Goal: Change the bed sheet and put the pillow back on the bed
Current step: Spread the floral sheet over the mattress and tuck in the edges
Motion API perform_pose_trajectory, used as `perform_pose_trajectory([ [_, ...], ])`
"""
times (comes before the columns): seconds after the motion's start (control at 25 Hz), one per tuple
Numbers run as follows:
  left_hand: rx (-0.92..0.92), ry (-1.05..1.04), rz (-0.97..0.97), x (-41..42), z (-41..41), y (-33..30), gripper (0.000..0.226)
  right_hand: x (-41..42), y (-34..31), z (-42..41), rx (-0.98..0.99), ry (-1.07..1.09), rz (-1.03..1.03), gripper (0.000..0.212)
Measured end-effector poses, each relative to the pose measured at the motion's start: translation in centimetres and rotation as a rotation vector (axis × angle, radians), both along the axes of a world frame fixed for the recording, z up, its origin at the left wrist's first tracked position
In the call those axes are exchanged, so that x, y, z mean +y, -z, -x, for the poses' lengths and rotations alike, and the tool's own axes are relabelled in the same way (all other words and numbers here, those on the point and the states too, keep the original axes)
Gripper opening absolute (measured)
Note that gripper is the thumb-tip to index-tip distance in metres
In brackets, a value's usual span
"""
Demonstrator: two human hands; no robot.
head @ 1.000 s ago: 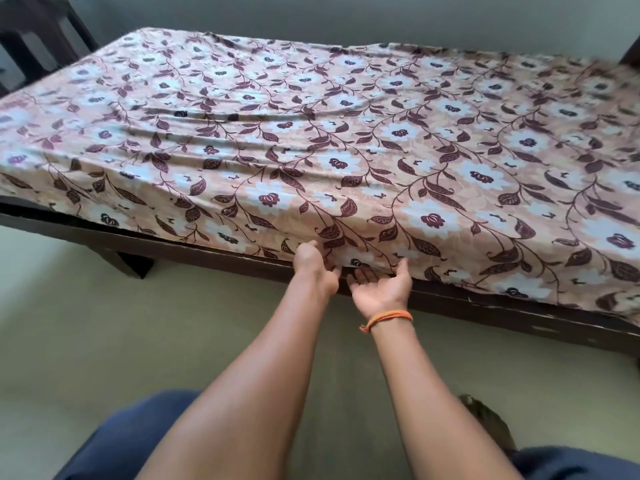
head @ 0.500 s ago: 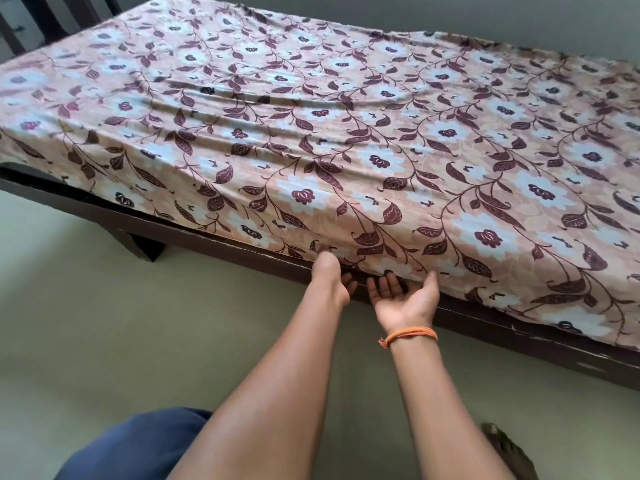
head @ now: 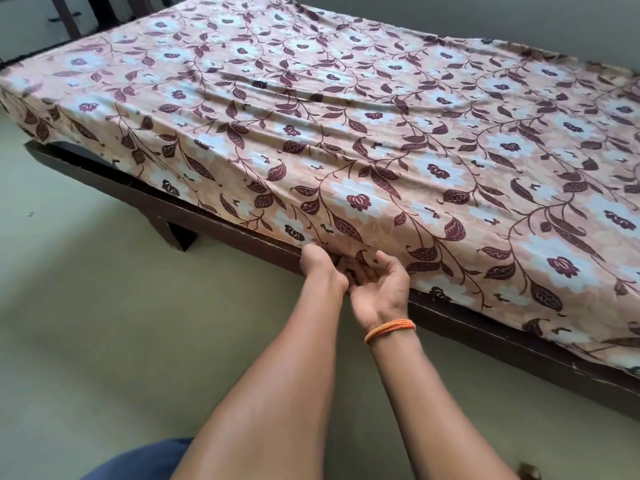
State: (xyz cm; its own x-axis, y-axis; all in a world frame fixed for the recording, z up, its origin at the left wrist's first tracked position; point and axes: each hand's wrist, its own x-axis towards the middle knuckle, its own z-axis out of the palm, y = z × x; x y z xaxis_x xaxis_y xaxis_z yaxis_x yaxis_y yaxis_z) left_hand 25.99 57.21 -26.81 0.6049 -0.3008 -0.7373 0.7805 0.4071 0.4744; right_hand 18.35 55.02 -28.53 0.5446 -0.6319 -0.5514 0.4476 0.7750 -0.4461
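A floral bed sheet [head: 346,133], peach with maroon leaves and pale blue flowers, covers the mattress and hangs over its near side. My left hand [head: 320,268] is at the sheet's lower hem by the dark wooden bed frame [head: 214,223]; its fingers are closed on the hem and partly hidden under it. My right hand [head: 379,289], with an orange thread band on the wrist, lies palm up right beside it, its fingertips curled toward the underside of the hem and its thumb apart. No pillow is in view.
The bed frame's leg [head: 176,237] stands on the pale green floor [head: 86,323] to the left of my hands. A dark headboard or chair [head: 72,15] shows at the far left. A grey wall [head: 519,19] runs behind the bed.
My hands have drawn closer together at the hem. The right hand's fingers have curled in more. My view has moved nearer to the bed.
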Motion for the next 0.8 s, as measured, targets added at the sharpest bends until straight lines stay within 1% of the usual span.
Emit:
perform_pose_trajectory([
  [0.08,0.015,-0.018,-0.041,-0.9,0.0,-0.2,0.032,-0.7,0.3,-0.3,-0.047,0.038,-0.095,0.013],
  [0.16,0.006,0.008,-0.082,-1.2,-0.2,0.0,0.038,-1.1,0.6,-0.6,-0.051,0.04,-0.134,0.022],
  [0.24,-0.011,0.071,-0.131,-1.2,-1.1,0.4,0.043,-1.4,0.8,-0.7,-0.032,0.003,-0.139,0.033],
  [0.32,-0.068,0.156,-0.189,-1.0,-1.7,0.3,0.043,-1.7,0.8,-0.4,0.009,-0.053,-0.111,0.038],
  [0.4,-0.081,0.187,-0.245,-1.1,-1.5,-0.3,0.04,-1.3,0.8,0.2,0.04,-0.078,-0.092,0.043],
  [0.52,-0.05,0.102,-0.344,-0.9,-1.4,-0.3,0.031,-0.3,0.9,1.0,0.08,-0.038,-0.105,0.037],
  [0.56,-0.064,0.1,-0.343,-0.6,-1.2,-0.7,0.033,-0.1,0.8,1.0,0.102,-0.015,-0.115,0.038],
  [0.6,-0.072,0.113,-0.315,-0.3,-0.8,-1.3,0.038,0.0,0.7,0.9,0.142,0.001,-0.1,0.038],
  [0.64,-0.107,0.131,-0.359,-0.1,-0.8,-1.6,0.042,0.2,0.6,0.8,0.21,-0.001,-0.06,0.037],
  [0.68,-0.138,0.124,-0.402,0.4,-0.9,-2.4,0.046,0.6,0.6,0.5,0.325,-0.02,-0.006,0.032],
  [0.76,-0.158,0.07,-0.542,0.5,-3.2,-2.4,0.053,1.7,0.7,-0.5,0.56,-0.092,0.172,0.015],
  [0.8,-0.169,0.031,-0.605,0.1,-5.0,-2.4,0.054,2.2,0.6,-1.5,0.608,-0.139,0.284,0.006],
])
